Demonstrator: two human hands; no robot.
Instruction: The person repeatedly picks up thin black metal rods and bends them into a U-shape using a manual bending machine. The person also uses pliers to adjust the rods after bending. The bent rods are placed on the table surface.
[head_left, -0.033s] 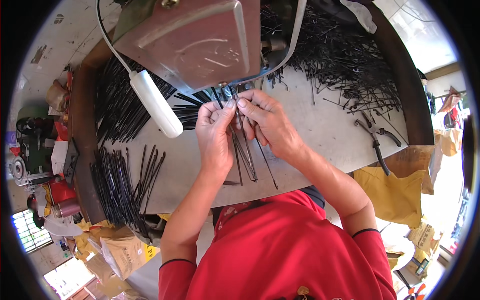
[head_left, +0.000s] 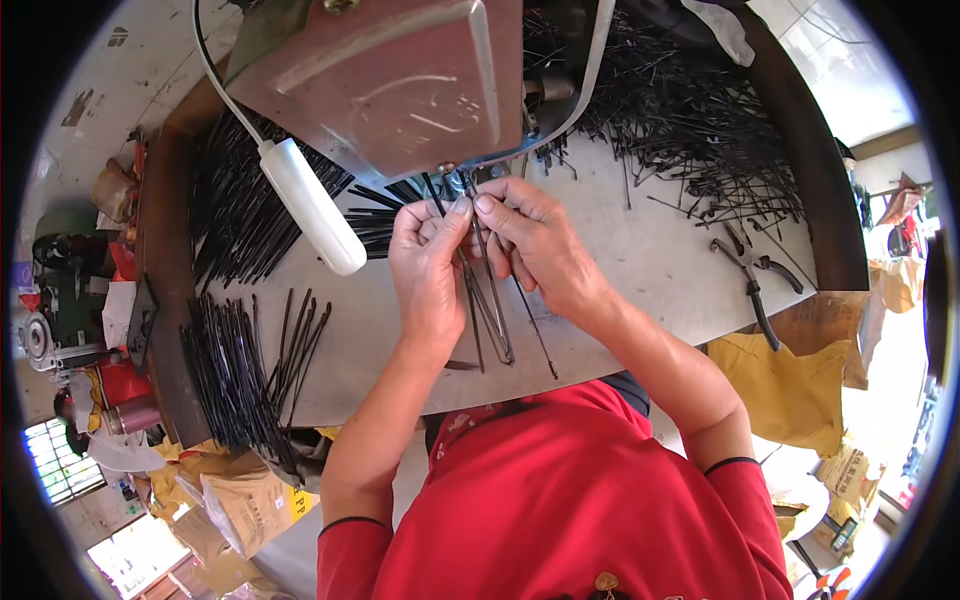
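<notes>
Under the front of a reddish-brown machine head [head_left: 390, 100], my two hands meet with their fingertips close together. My left hand [head_left: 432, 265] is closed in a pinch on thin black rods [head_left: 487, 305], whose lower ends reach down over the metal tabletop toward me. My right hand [head_left: 555, 250] is closed beside it, thumb and forefinger pinching at a rod's upper end just below the machine. Another thin rod [head_left: 536, 328] slants out below the right hand. The rods' top ends are partly hidden by my fingers and the machine.
Black rods [head_left: 235, 200] lie heaped at the far left, with a neater bundle [head_left: 225, 370] at the near left. A tangled rod pile [head_left: 690, 120] covers the far right. Pliers [head_left: 752, 280] lie by the right edge. A white lamp [head_left: 312, 210] hangs left of the machine.
</notes>
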